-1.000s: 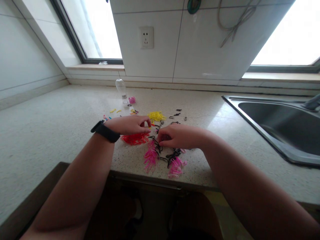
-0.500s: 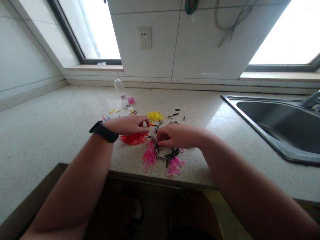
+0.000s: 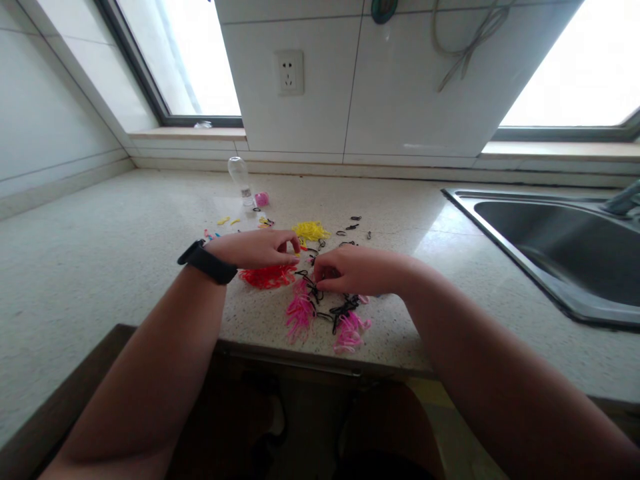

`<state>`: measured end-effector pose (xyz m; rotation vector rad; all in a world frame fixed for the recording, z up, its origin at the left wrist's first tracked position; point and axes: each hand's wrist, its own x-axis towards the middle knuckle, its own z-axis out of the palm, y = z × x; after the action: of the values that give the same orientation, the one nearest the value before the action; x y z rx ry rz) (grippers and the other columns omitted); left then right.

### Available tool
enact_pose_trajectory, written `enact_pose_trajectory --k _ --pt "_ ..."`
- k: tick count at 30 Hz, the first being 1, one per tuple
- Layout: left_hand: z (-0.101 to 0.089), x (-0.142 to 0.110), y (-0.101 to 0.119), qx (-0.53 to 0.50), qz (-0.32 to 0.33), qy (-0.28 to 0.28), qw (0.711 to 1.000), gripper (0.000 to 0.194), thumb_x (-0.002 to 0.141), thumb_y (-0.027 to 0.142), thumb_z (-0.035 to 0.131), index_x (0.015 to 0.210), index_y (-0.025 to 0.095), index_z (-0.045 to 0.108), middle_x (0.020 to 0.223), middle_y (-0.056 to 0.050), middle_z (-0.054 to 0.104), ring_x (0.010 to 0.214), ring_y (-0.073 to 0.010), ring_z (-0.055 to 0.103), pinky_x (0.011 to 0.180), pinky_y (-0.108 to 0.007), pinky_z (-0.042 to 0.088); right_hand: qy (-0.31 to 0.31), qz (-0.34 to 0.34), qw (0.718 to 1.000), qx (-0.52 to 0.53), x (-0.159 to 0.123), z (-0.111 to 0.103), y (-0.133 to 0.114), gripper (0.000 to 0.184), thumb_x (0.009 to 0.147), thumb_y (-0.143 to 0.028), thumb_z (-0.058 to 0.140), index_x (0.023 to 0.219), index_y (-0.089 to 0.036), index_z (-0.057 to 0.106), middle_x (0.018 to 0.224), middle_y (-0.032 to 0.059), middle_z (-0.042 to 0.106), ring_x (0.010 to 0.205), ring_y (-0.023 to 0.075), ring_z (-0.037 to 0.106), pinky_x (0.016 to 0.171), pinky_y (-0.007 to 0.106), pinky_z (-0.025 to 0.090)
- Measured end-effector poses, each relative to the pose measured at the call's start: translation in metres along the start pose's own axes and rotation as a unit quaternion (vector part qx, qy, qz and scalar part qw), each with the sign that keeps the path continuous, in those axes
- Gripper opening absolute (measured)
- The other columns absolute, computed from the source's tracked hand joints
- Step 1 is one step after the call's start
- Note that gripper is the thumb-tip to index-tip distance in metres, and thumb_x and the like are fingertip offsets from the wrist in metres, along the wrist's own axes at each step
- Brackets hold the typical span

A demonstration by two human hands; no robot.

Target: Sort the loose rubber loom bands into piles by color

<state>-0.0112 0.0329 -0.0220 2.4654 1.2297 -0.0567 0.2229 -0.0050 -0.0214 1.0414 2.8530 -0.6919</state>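
Small rubber bands lie sorted in heaps on a speckled countertop. My left hand, with a black watch on its wrist, rests above the red heap, fingers curled in a pinch near the yellow heap. My right hand is curled over a tangle of black bands, fingertips pinched together. Two pink heaps, one and another, lie close to the counter's front edge. What either pinch holds is too small to see.
A clear little bottle lies on its side beside a pink cap farther back. Loose black bands and a few yellow ones are scattered about. A steel sink is set into the counter at right. A wall socket is above.
Both hands stay almost in place over the bands; only the fingers shift slightly, and the view has drifted a little.
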Motion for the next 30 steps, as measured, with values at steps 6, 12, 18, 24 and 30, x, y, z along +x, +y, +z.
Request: enact_pose_trajectory --k 6,12,18,24,30 --pt "0.0006 0.0004 -0.0013 -0.003 0.002 0.001 1.0 0.048 0.089 0.057 0.05 0.12 0.02 0.059 0.089 -0.004 0.068 0.075 -0.017 0.059 0.065 -0.028 0.04 0.003 0.003 1.0 -0.005 -0.0012 -0.0018 -0.0039 0.018 0.087 -0.031 0.055 0.096 -0.02 0.067 0.083 0.0036 0.069 0.069 0.0139 0.055 0.062 0.028 0.035" --pt "-0.0002 -0.0005 0.0006 -0.001 0.0 0.0 1.0 0.048 0.089 0.056 0.05 0.119 0.02 0.059 0.089 -0.004 0.068 0.074 -0.0173 0.059 0.065 -0.028 0.039 0.001 0.003 1.0 -0.002 -0.0019 -0.0014 -0.0035 0.018 0.087 -0.03 0.054 0.096 -0.02 0.066 0.083 0.0034 0.069 0.068 0.0136 0.055 0.061 0.028 0.036" --pt "-0.0012 -0.001 0.0024 0.001 -0.001 -0.007 1.0 0.048 0.09 0.055 0.05 0.12 0.019 0.058 0.089 -0.005 0.068 0.076 -0.0179 0.059 0.065 -0.028 0.038 0.009 -0.011 1.0 -0.02 -0.0006 -0.0006 -0.0029 0.018 0.087 -0.029 0.055 0.095 -0.019 0.067 0.082 0.0039 0.069 0.068 0.0139 0.054 0.062 0.028 0.035" --pt "-0.0004 -0.0004 0.0025 0.004 -0.006 -0.008 1.0 0.046 0.089 0.054 0.051 0.119 0.02 0.059 0.087 -0.004 0.068 0.074 -0.0175 0.059 0.063 -0.028 0.038 0.014 -0.002 1.0 -0.025 -0.0006 -0.0002 -0.0029 0.016 0.087 -0.029 0.054 0.094 -0.019 0.066 0.082 0.0038 0.069 0.069 0.014 0.055 0.063 0.028 0.035" --pt "-0.0017 -0.0006 0.0031 0.008 -0.004 -0.007 1.0 0.047 0.09 0.054 0.051 0.12 0.019 0.059 0.087 -0.005 0.068 0.074 -0.0178 0.059 0.064 -0.028 0.038 0.02 -0.001 0.998 -0.053 -0.0007 0.0005 -0.0021 0.018 0.087 -0.031 0.054 0.094 -0.02 0.066 0.084 0.0051 0.07 0.072 0.0158 0.057 0.064 0.029 0.035"
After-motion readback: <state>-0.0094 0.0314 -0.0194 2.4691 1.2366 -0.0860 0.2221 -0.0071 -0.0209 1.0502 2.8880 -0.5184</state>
